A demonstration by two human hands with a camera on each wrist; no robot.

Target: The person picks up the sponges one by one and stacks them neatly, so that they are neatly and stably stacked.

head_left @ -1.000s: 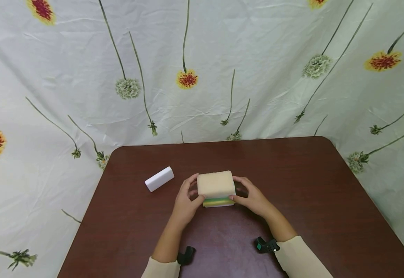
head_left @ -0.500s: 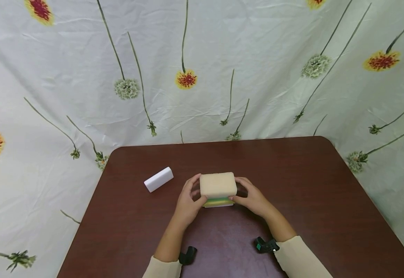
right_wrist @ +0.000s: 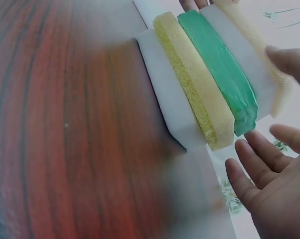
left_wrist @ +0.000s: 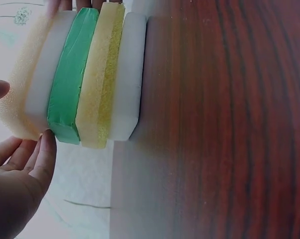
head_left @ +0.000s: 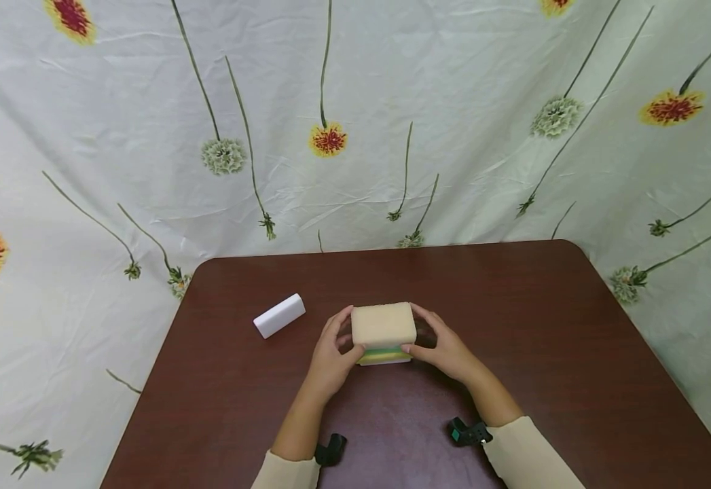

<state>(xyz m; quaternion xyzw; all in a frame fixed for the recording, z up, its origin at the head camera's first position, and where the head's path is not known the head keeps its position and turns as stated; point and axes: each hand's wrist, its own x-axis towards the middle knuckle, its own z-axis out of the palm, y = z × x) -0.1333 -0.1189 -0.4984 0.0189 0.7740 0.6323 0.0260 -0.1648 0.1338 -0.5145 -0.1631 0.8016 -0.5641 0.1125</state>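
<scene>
A layered stack stands on the brown table (head_left: 551, 339). At its top lies a cream sponge (head_left: 383, 326). Beneath it, the left wrist view shows a white block (left_wrist: 48, 72), a green block (left_wrist: 73, 74), a yellow two-tone sponge (left_wrist: 97, 82) and a lower white block (left_wrist: 127, 79). My left hand (head_left: 326, 360) holds the left end of the top sponge, thumb in front and fingers toward the back. At the right end, my right hand (head_left: 448, 350) frames the same sponge with thumb in front and index finger at the back corner; its lower fingers spread beside the stack in the right wrist view.
A loose white block (head_left: 279, 316) lies left of the stack, toward the back. Behind the table's far edge hangs a white flowered cloth (head_left: 367, 81). Black bands (head_left: 331, 449) are on both wrists.
The top sponge and my left hand shifted slightly right, then held still. My right index finger has since moved slightly left onto the sponge's back corner.
</scene>
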